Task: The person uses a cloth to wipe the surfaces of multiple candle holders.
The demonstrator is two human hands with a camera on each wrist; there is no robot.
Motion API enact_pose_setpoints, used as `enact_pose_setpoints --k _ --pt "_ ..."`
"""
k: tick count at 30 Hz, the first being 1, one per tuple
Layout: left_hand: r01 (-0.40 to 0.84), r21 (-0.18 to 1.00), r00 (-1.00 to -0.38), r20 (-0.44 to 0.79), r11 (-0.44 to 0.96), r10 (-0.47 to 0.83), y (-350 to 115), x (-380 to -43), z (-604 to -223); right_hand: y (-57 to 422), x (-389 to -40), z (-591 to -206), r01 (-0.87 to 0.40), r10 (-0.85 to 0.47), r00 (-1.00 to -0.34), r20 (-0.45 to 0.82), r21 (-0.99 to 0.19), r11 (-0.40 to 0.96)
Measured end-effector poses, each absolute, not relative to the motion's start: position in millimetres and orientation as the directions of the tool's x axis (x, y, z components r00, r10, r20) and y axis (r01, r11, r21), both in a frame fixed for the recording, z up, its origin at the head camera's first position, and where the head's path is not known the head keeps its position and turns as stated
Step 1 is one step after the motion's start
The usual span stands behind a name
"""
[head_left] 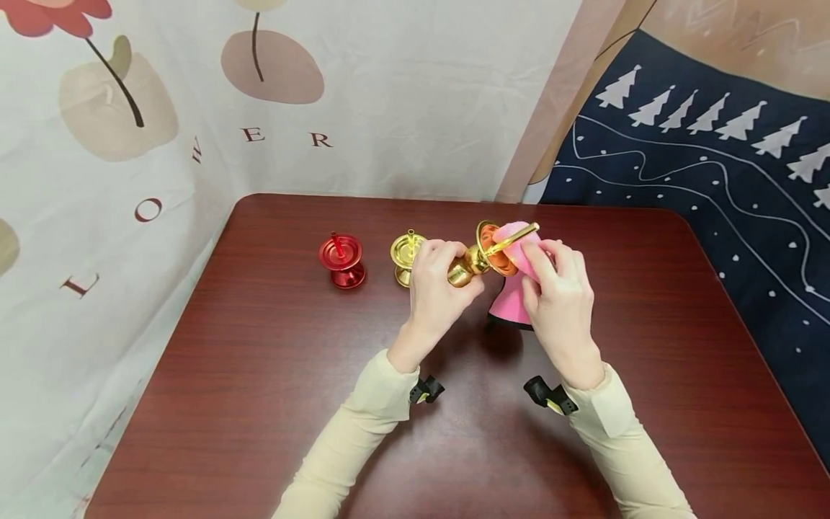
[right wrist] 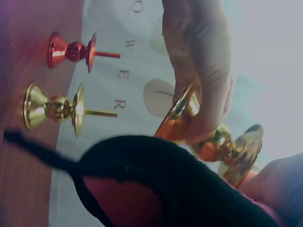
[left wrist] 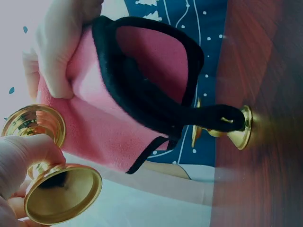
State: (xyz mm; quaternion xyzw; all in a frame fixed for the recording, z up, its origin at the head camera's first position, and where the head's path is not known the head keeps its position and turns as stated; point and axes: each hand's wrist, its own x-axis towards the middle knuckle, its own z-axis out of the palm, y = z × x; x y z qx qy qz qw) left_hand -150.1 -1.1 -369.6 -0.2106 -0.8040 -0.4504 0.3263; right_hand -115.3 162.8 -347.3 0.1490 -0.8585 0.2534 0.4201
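My left hand (head_left: 436, 288) grips a shiny gold candle holder (head_left: 462, 269) by its stem and base, tilted in the air with its spike toward the right. In the left wrist view, the hollow foot of that candle holder (left wrist: 64, 195) faces the camera. My right hand (head_left: 563, 310) pinches a pink cloth (head_left: 511, 301) with black edging and a black hanging loop (left wrist: 218, 117). The cloth's upper part lies at the candle holder's dish, behind the spike; its lower part hangs down above the table. Some right fingertips are hidden by the cloth.
A red candle holder (head_left: 346, 276) stands upright on the dark wooden table (head_left: 259, 404), left of a second gold candle holder (head_left: 403, 258), which my left hand partly covers in the head view. Behind the table hang a pale printed curtain (head_left: 415, 115) and a navy tree-patterned cloth (head_left: 681, 166).
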Motion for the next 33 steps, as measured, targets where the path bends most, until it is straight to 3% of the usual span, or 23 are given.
enact_pose_setpoints --k 9,15,23,26,29,33 --pt "0.630 0.495 -0.643 0.765 0.598 0.045 2.2 -150.4 -375.9 161.5 -100.3 -339.4 -0.417 -0.145 -0.707 0.692 -0.242 0.876" --pt "0.636 0.433 -0.593 0.804 0.639 0.046 2.3 -151.5 -380.3 159.9 -90.6 -334.1 -0.430 -0.177 -0.720 0.671 -0.231 0.873" --pt "0.643 0.297 -0.517 0.848 0.706 0.114 1.3 -154.4 -383.2 151.0 -87.4 -333.6 -0.554 -0.155 -0.667 0.729 -0.346 0.757" --pt "0.664 0.318 -0.514 0.852 0.677 0.104 0.7 -154.1 -382.5 147.2 -89.1 -336.1 -0.570 -0.115 -0.638 0.761 -0.367 0.735" --pt "0.695 0.414 -0.552 0.831 0.587 0.068 -0.3 -153.6 -382.2 146.8 -92.3 -338.0 -0.585 -0.114 -0.581 0.806 -0.316 0.747" --pt "0.707 0.579 -0.651 0.757 0.406 0.055 -2.8 -153.0 -382.0 153.9 -100.1 -337.9 -0.624 -0.140 -0.485 0.863 -0.230 0.747"
